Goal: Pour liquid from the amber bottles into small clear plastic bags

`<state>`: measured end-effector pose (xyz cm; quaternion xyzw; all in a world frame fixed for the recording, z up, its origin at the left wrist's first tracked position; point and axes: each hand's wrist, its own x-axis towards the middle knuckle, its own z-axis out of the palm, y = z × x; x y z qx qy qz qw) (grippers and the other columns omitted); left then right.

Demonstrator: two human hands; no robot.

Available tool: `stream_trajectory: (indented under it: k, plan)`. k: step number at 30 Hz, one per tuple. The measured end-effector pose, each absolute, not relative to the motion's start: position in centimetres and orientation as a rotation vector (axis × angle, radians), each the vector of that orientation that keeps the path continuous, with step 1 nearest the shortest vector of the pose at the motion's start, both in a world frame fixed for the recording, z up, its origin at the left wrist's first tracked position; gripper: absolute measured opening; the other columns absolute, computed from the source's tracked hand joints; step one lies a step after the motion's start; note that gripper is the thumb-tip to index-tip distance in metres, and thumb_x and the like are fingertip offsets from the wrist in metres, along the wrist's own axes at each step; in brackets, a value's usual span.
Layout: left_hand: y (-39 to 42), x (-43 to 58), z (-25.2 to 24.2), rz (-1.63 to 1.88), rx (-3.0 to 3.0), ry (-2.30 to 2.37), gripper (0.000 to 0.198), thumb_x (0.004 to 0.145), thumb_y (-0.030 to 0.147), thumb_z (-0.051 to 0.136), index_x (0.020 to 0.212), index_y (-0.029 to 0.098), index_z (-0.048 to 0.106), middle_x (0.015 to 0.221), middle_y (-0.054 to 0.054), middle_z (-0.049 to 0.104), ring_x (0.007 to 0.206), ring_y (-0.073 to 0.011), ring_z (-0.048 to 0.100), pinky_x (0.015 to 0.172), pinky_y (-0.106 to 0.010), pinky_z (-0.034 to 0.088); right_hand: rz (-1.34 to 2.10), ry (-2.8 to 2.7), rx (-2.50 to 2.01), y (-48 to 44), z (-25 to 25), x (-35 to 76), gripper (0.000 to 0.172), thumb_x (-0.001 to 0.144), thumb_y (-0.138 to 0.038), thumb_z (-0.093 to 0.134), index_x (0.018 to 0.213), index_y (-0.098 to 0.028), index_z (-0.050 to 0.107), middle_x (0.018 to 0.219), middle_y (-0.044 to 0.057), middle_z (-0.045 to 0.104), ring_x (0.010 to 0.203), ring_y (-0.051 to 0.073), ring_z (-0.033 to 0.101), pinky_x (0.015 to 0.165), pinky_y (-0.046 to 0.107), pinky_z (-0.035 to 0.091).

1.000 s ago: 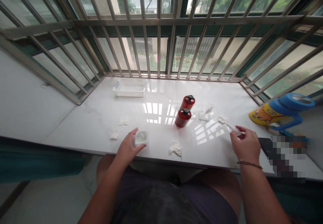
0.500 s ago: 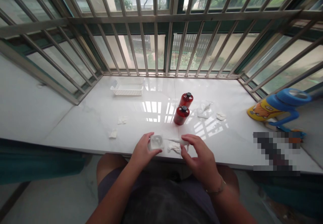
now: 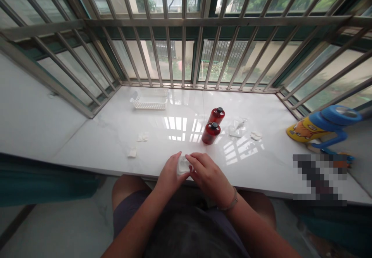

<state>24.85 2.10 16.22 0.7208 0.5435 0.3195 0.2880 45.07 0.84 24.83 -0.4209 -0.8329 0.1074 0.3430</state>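
Note:
A small square clear plastic container [image 3: 183,166] is held just above the counter's front edge. My left hand [image 3: 170,174] is closed round its left side, thumb at the near edge and fingers at the far edge. Bent over the container's right side is my right hand [image 3: 207,174], with index fingertip and thumb drawn together at the rim. Whatever lies between those right fingers is hidden. Beyond the hands stand two red bottles with black caps, the nearer bottle [image 3: 211,133] overlapping the farther bottle [image 3: 217,114].
A white perforated basket [image 3: 149,104] sits at the back left. Crumpled white scraps [image 3: 132,153] lie on the left of the white counter [image 3: 110,134]. Right of the bottles are a clear plastic wrapper [image 3: 237,128] and another white scrap [image 3: 255,135]. A blue-and-yellow water bottle [image 3: 314,128] stands far right.
My right hand has moved left to the container, bringing the slim white piece it pinched out of sight. The crumpled white scrap near it is now hidden. The view has shifted slightly.

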Motion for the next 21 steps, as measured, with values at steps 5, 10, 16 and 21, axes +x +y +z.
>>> stream_trajectory:
  k: [5,10,16,21]
  plan:
    - [1.7,24.8,16.3,0.878,1.942,1.414,0.073,0.09,0.024,0.073,0.157,0.025,0.044,0.154,-0.015,0.061,0.143,-0.0311,0.061,0.118,-0.054,0.053,0.433,-2.151,-1.09,1.6,23.5,43.9,0.069,0.099,-0.006,0.057,0.163,-0.028,0.044,0.129,0.012,0.073,0.115,0.032,0.069,0.101,0.057,0.064]
    - [1.6,24.7,16.6,0.898,1.91,1.418,0.068,0.086,0.018,0.076,0.149,0.026,0.052,0.145,-0.013,0.067,0.135,-0.0318,0.066,0.116,-0.056,0.056,0.625,-1.956,-1.184,0.8,21.6,44.2,0.077,0.096,-0.01,0.062,0.165,-0.031,0.036,0.14,0.011,0.07,0.131,0.032,0.064,0.113,0.06,0.057]
    - [1.3,24.7,16.0,0.947,1.882,1.454,0.06,0.083,0.029,0.089,0.135,0.028,0.058,0.14,-0.01,0.07,0.127,-0.0316,0.071,0.11,-0.054,0.06,0.656,-1.798,-1.311,-0.6,20.0,45.1,0.065,0.097,-0.02,0.062,0.157,-0.026,0.04,0.126,0.012,0.07,0.119,0.03,0.069,0.108,0.058,0.059]
    - [1.2,24.8,15.8,0.955,1.727,1.487,0.075,0.08,0.034,0.094,0.141,0.028,0.052,0.134,-0.01,0.071,0.12,-0.0299,0.075,0.106,-0.051,0.062,0.824,-1.708,-1.292,-1.1,20.0,44.6,0.064,0.098,-0.02,0.058,0.157,-0.027,0.035,0.15,0.015,0.062,0.141,0.03,0.06,0.12,0.059,0.05]
